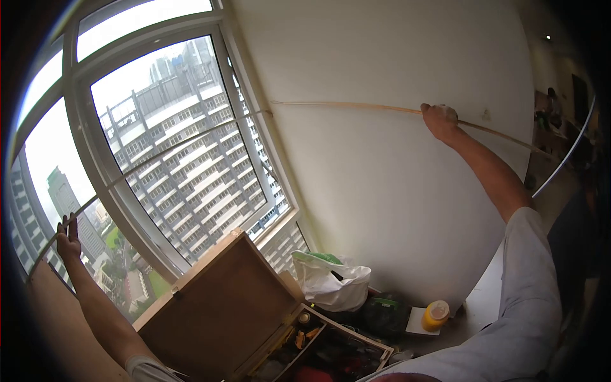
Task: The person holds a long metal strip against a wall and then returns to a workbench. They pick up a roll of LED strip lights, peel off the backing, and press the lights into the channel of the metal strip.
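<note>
Long thin strip (375,107) across window (181,137) and wall (382,197), both arms outstretched.
Its long axis climbs from lower left to the corner, then slopes down rightward; right hand (440,121) fingers closed around it, left hand (68,240) fingers extended, slightly parted, against it.

High-rise room, towers outside the window (172,146)

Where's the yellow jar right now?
In the head view, the yellow jar is at the lower right, beside the white square, just right of the black bag and below the right arm.
</note>
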`<state>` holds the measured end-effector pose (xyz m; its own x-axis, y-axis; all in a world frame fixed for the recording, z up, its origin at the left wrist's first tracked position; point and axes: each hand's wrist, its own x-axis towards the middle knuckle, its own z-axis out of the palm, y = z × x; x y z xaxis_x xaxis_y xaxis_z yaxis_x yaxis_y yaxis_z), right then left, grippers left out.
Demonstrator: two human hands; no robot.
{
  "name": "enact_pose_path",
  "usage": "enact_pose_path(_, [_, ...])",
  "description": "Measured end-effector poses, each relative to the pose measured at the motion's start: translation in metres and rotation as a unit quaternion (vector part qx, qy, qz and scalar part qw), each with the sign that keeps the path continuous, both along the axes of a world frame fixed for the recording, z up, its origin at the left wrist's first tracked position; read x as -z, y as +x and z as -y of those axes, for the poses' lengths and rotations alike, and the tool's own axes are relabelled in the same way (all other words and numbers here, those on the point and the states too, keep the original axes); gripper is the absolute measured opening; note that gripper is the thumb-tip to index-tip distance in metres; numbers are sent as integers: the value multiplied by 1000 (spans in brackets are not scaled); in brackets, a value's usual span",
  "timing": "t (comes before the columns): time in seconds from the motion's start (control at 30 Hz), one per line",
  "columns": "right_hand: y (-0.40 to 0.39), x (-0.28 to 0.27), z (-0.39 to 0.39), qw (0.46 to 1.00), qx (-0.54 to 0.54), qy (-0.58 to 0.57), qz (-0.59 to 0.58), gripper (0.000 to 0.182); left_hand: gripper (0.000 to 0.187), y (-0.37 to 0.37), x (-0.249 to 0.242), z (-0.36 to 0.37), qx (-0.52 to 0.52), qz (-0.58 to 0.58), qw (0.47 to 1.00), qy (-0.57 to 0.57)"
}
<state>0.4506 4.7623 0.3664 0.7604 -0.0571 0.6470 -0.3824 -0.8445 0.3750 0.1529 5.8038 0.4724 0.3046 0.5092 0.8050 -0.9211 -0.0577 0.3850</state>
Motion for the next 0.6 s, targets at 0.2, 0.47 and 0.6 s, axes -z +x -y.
enact_pose_path(0.2, [34,-19,8,994,-73,-77,40,14,63,-4,-2,9,-37,-17,999,22])
enact_pose_path(0.47, [49,-30,-11,981,-102,-118,113,10,53,-7,-8,-19,6,-32,999,-43])
enact_pose_path(0.6, [54,-37,-13,982,-90,-118,118,7,55,-12,-9,24,8,-70,994,-85])
